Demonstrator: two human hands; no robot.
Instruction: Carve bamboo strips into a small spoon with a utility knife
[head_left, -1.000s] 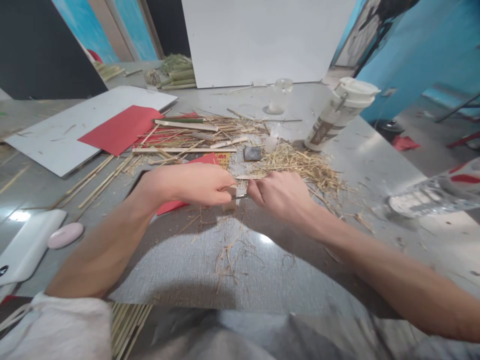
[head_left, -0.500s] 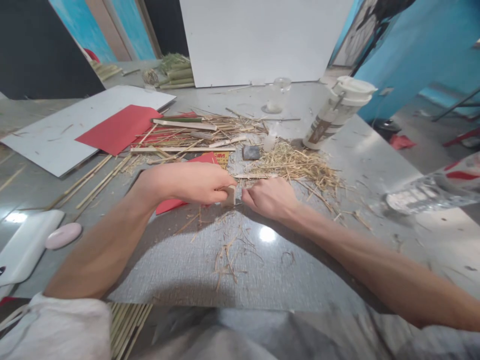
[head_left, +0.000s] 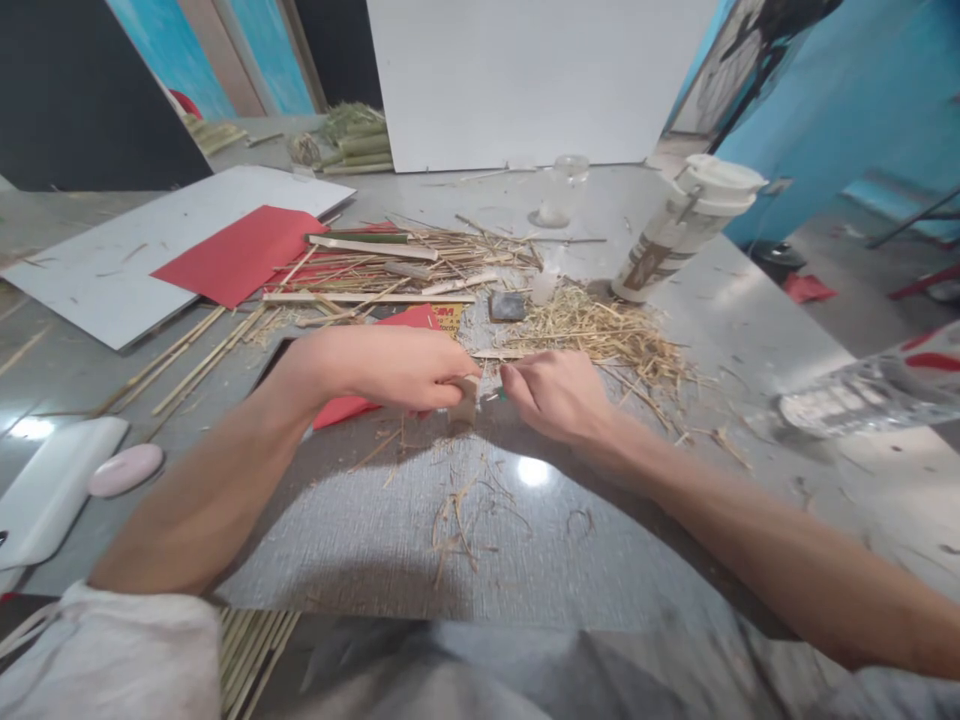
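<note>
My left hand point(head_left: 405, 372) is closed on a small pale wooden piece point(head_left: 463, 405), held just above the grey table near its middle. To the right, a short gap away, my right hand point(head_left: 559, 392) is curled closed; a small greenish tip point(head_left: 501, 394) shows at its fingers, too small to make out. Behind the hands lie a thin pale strip point(head_left: 499, 354), a dark grey block point(head_left: 508, 306) and a heap of straw shreds point(head_left: 607, 330). Red paper point(head_left: 345, 408) is partly hidden under my left hand.
Thin sticks point(head_left: 450, 250) lie behind the hands, beside a red sheet point(head_left: 244, 255) on a white board point(head_left: 97, 290). A white-lidded bottle point(head_left: 679, 225) and glass jar point(head_left: 566, 190) stand behind. At left are a white device point(head_left: 64, 490) and pink oval point(head_left: 126, 470); a plastic bottle point(head_left: 862, 395) lies right.
My right hand has moved slightly right, away from my left hand, and the gap between them is wider. The wooden piece in my left hand is tilted a little differently and shows more.
</note>
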